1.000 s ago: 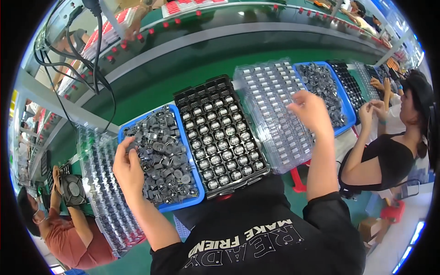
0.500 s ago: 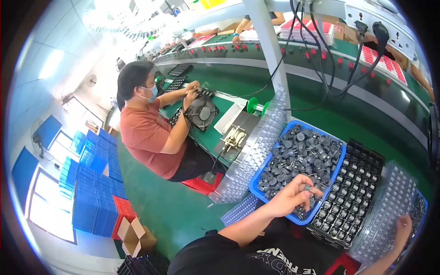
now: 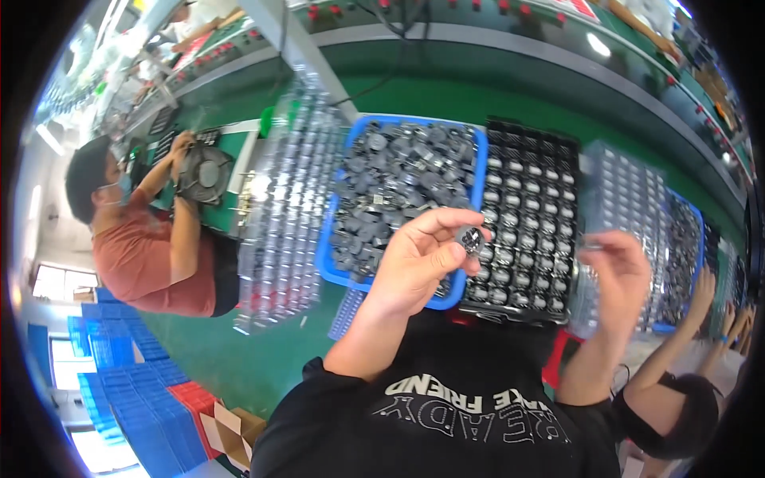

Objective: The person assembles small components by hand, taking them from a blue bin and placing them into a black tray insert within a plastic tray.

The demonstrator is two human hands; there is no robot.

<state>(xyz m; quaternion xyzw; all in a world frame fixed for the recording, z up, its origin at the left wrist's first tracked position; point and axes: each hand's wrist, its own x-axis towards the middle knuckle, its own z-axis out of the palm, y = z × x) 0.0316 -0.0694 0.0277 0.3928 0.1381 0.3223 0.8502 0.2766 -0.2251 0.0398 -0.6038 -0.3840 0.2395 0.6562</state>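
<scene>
My left hand is raised over the front right corner of a blue basket. Between its thumb and fingers is a small round grey component, its dark patterned end showing. Many loose grey components of a similar look are heaped in that basket. My right hand is up in front of a clear plastic blister tray, thumb and fingertips pinched together. Something small may be between them, too blurred to name. Between my hands lies a black tray with rows of silvery-topped parts.
Clear blister trays lean left of the basket. A person in a reddish shirt works with a black fan at the left. Another blue basket and a co-worker's hand are at the right. A metal post rises behind.
The view has swung right and down. My left hand has lifted from the basket with the component turned end-up. My right hand has come up off the clear tray, pinched.
</scene>
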